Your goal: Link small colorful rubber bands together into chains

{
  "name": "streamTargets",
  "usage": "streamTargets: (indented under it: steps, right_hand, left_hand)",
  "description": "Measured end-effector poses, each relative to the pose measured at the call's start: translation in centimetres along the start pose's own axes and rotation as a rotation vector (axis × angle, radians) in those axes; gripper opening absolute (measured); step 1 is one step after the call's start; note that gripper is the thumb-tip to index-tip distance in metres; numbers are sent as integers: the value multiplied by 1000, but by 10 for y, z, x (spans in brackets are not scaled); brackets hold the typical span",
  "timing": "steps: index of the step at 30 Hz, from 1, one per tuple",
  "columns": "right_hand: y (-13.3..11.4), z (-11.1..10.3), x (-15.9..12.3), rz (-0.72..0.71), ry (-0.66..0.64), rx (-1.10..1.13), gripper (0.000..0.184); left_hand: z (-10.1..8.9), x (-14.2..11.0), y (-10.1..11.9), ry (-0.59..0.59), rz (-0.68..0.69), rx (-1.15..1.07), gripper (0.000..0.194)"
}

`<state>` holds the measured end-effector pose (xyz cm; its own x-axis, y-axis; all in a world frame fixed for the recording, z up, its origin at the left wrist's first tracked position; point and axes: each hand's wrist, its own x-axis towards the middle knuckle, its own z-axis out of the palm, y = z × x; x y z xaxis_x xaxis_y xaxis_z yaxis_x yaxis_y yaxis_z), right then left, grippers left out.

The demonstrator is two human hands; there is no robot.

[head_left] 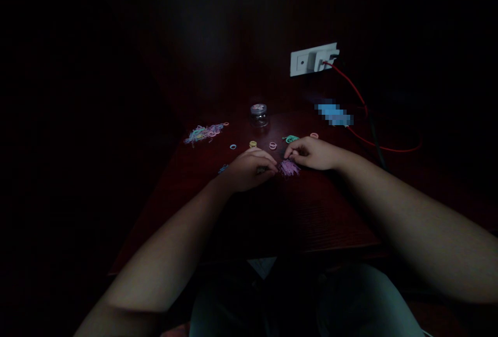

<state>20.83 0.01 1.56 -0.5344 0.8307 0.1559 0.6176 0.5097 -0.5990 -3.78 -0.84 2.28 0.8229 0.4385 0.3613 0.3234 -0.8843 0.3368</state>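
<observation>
Dark-red tabletop [311,212] w/ clear jar [259,118] far ctr, mixed band heap [204,133] far L, red cable [352,82] & wall socket [302,63] far R; yellow bands [252,144] & pink bands [273,146] sit btwn hands and jar, lid print too small to read. Purple band pile [290,169] lies just R of person's L hand [247,171] and just nearside of R hand [313,153]. L thumb & fingertips nearly together, R fingers curled; can't tell if either grips a band.

thin purple bands [290,169] in a loose tabletop heap
</observation>
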Motion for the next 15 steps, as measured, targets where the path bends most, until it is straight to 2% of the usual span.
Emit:
streamTargets:
  steps: [8, 15]
  right_hand:
    - [-2, 0, 0, -3, -15, -1, 21]
    - [-6, 0, 0, 9, -18, 38, 22]
  left_hand:
    - [-5, -2, 11, -103, 64, -18, 19]
    - [-5, -1, 28, -258, -5, 92, 46]
